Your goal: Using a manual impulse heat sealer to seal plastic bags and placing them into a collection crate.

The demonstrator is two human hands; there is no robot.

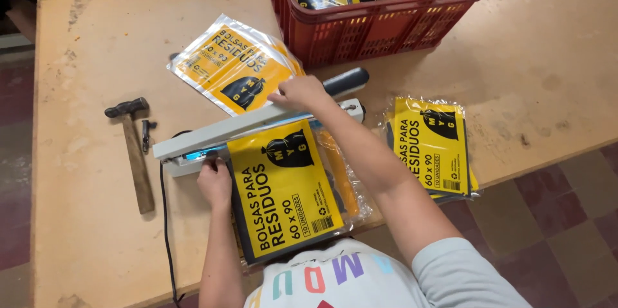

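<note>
Around: a red crate [380, 28] of yellow packs stands behind; a hammer [134, 147] lies left on the counter [84, 231].
Sealer [257, 124]: its arm is down across the top of my yellow pack [283, 195].
Right hand [299, 93]: fingers curled, pressing the arm.
Left hand [214, 181]: lies flat on the pack's corner.

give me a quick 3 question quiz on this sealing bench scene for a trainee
1. True or false: the right hand presses down the sealer arm.
2. What does the left hand hold flat at the sealer? A) the hammer B) the yellow packet C) the crate
3. What tool lies left of the sealer?

Key:
1. True.
2. B, the yellow packet.
3. The hammer, on the table; the red crate sits at the back.
</note>
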